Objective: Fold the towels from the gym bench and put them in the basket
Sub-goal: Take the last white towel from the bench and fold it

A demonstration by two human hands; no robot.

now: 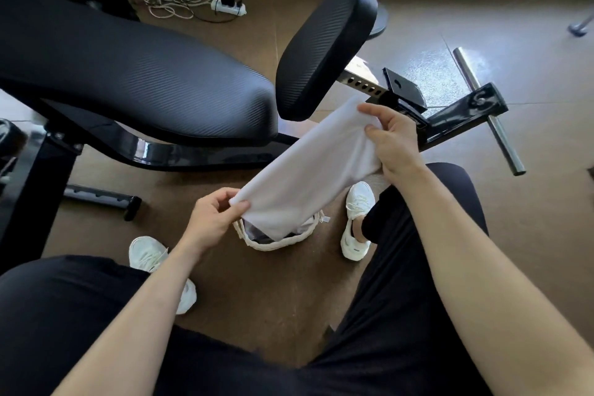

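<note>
A folded white towel (308, 167) is stretched between both hands above the floor. My left hand (215, 219) pinches its lower left corner. My right hand (392, 141) grips its upper right end. The towel's lower edge hangs over a small white woven basket (276, 243) on the brown floor between my feet, and hides most of the basket's inside, where some grey fabric shows. The black padded gym bench (128, 80) fills the left and upper part of the view with no towel visible on it.
A second black pad (324, 48) stands tilted at the bench's end, above a metal frame with a chrome bar (488, 109). My white shoes (356, 222) flank the basket. A power strip and coiled cables (228, 6) lie by the wall.
</note>
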